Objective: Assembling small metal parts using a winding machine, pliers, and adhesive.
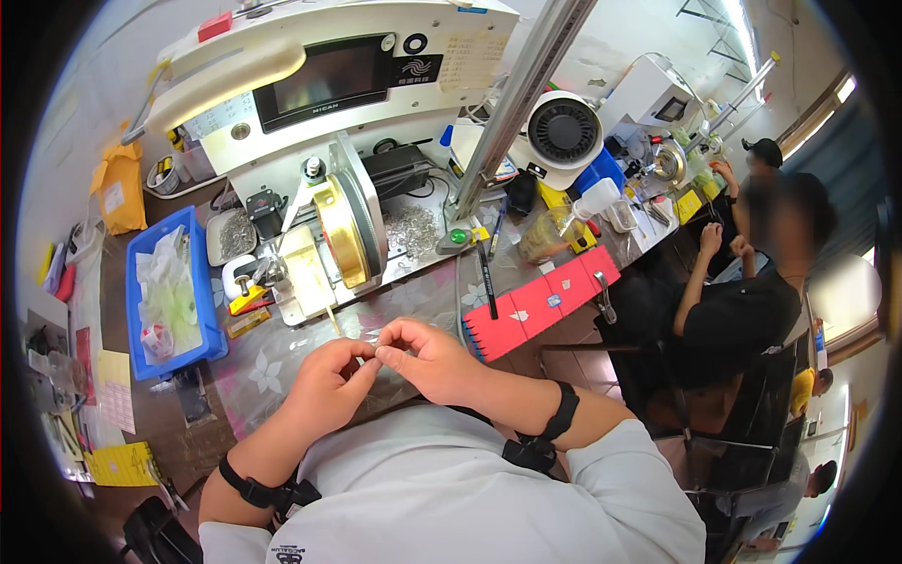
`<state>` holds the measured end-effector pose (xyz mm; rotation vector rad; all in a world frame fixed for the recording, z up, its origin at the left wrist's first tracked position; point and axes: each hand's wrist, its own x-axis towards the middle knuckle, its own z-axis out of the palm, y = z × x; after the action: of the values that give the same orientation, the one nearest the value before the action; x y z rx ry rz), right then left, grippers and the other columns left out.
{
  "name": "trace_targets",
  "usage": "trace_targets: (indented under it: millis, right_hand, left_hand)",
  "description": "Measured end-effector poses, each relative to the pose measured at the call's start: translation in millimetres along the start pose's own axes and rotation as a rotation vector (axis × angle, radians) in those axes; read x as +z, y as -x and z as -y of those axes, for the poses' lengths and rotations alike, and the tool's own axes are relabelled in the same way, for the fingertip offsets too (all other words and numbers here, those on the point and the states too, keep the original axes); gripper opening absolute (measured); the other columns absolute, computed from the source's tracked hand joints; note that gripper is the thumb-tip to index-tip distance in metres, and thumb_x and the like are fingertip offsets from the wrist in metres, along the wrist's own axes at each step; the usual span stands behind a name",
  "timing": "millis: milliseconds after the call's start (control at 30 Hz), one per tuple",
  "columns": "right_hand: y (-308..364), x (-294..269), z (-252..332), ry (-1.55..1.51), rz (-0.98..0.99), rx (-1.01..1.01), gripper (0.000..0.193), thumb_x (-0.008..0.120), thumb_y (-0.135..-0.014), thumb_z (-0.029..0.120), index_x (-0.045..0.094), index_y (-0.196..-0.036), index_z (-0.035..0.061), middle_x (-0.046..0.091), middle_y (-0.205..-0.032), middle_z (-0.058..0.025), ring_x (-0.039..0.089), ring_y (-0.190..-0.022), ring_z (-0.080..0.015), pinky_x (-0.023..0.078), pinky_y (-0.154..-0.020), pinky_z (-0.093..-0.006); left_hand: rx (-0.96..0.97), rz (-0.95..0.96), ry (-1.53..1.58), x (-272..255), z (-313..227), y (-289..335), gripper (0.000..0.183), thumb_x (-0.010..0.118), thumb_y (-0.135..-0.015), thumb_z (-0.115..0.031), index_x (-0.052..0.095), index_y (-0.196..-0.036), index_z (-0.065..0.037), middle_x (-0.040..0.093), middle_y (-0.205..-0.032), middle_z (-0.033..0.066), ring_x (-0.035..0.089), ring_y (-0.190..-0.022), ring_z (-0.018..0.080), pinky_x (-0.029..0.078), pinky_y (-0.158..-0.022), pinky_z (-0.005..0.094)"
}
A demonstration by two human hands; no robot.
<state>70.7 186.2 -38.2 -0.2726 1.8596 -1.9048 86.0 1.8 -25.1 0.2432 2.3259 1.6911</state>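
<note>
My left hand (331, 380) and my right hand (427, 355) meet at the fingertips over the near edge of the bench. Thumbs and forefingers of both are pinched together. Whatever sits between them is too small to make out. Just beyond my hands stands a white machine (324, 113) with a dark screen (324, 83). On it is mounted a gold-coloured wheel (340, 230), with a pale block (303, 268) at its left. A thin tan stick (334, 321) points from the machine toward my fingers.
To the left lies a blue tray (209, 324) of plastic bags. Small metal pieces fill a white dish (232, 235) and lie in a heap (411, 230). A red board (545, 303) juts over the bench edge at right. Several people sit farther right, one in black (742, 310).
</note>
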Motion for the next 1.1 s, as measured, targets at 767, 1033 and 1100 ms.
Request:
trace_targets:
  millis: [767, 1033, 1100]
  right_hand:
    - [3, -9, 16, 0.663, 0.004, -0.553, 0.009, 0.061, -0.080, 0.011, 0.058, -0.084, 0.0037, 0.057, -0.084, -0.0116, 0.054, -0.084, -0.0304, 0.044, -0.075, -0.0379]
    - [0, 1, 14, 0.397, -0.079, -0.303, 0.010, 0.058, -0.086, 0.009, 0.058, -0.091, 0.0005, 0.057, -0.088, -0.0086, 0.055, -0.082, -0.0190, 0.044, -0.076, -0.0300]
    - [-3, 3, 8, 0.269, -0.114, -0.208, 0.009, 0.057, -0.087, 0.008, 0.057, -0.091, 0.0003, 0.056, -0.086, -0.0061, 0.054, -0.081, -0.0146, 0.044, -0.073, -0.0275]
  left_hand:
    - [-0.160, 0.078, 0.220, -7, 5, -3, 0.016, 0.063, -0.087, -0.016, 0.062, -0.091, -0.001, 0.060, -0.072, 0.0025, 0.053, -0.065, 0.0067, 0.044, -0.058, 0.0244]
    - [0.322, -0.109, -0.235, -12, -9, -2, 0.009, 0.064, -0.081, -0.013, 0.062, -0.084, -0.005, 0.057, -0.067, 0.0075, 0.054, -0.053, 0.0197, 0.042, -0.050, 0.0302]
    - [0.395, -0.148, -0.294, -13, -13, -2, 0.008, 0.064, -0.080, -0.012, 0.062, -0.083, -0.006, 0.058, -0.068, 0.0075, 0.055, -0.052, 0.0209, 0.043, -0.049, 0.0313]
